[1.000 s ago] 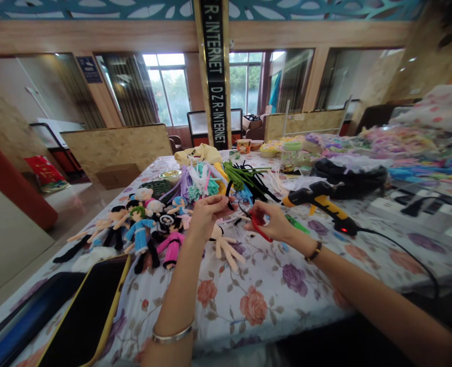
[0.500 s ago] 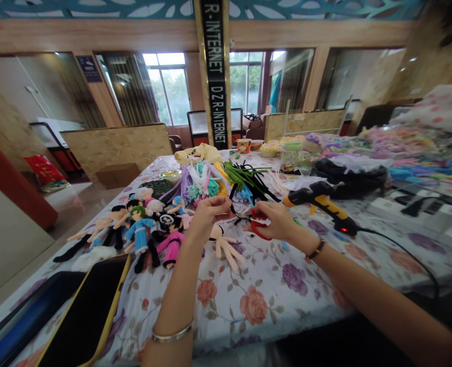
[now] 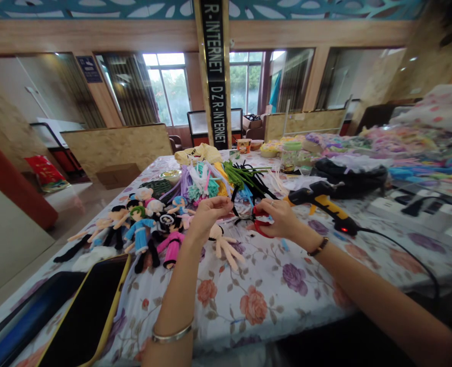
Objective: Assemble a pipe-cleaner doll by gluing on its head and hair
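Note:
My left hand [image 3: 210, 213] pinches a black fuzzy pipe cleaner [image 3: 235, 196], whose upper end sticks up past the fingertips. My right hand [image 3: 281, 218] is closed on the red handles of a pair of scissors [image 3: 262, 229]. The blades point left toward the pipe cleaner, and I cannot tell whether they touch it. Just below the hands lies a beige doll body [image 3: 228, 248] with long limbs, its top partly dark. Left of my left hand is a group of small pipe-cleaner dolls, among them a green-haired one in blue [image 3: 139, 230] and one in pink [image 3: 171, 248].
Bundles of coloured pipe cleaners [image 3: 201, 187] lie behind the hands. A black and yellow glue gun [image 3: 325, 205] with a red light and a cord rests at right. A yellow-cased phone [image 3: 86, 311] lies front left. A black bag [image 3: 350, 178] sits back right.
My right hand and the scissors have shifted slightly right, and the red handles look a little differently turned. The black pipe cleaner has moved slightly right. The dolls and glue gun stay put.

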`<move>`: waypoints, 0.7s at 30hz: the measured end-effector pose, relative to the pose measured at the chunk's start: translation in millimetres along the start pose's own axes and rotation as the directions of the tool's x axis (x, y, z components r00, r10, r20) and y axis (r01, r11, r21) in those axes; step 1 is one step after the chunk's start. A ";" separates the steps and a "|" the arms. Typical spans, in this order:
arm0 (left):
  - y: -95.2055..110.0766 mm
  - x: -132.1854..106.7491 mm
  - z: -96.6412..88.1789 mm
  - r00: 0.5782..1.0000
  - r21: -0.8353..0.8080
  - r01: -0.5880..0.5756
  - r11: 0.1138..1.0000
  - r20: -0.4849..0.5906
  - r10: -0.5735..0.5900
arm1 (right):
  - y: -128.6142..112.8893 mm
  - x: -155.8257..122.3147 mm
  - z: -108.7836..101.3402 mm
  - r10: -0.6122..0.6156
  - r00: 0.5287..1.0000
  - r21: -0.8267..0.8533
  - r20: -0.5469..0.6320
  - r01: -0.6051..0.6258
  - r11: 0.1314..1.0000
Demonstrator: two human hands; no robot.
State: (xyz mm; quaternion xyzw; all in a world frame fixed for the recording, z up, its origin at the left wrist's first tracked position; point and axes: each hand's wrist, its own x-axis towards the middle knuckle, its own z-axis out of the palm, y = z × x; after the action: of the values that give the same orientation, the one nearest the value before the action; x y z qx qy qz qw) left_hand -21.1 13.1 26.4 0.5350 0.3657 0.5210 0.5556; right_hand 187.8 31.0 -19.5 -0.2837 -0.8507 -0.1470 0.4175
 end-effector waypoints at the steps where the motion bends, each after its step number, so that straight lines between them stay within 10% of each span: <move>1: -0.4 0.3 0.1 1.000 0.007 -0.001 1.000 0.000 0.001 | 0.2 0.4 -0.7 -0.021 1.000 -0.023 -0.015 0.020 1.000; 21: -3.8 1.5 0.1 0.997 0.123 -0.048 0.991 0.069 0.040 | 8.8 3.3 -7.4 -0.196 0.981 -0.236 0.000 0.191 0.953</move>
State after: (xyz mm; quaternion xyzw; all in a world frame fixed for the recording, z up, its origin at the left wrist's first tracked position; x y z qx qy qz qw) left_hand -20.0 14.9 23.0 0.5936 0.3668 0.4913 0.5213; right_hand 196.2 35.6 -12.2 -0.2447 -0.8459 -0.2901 0.3747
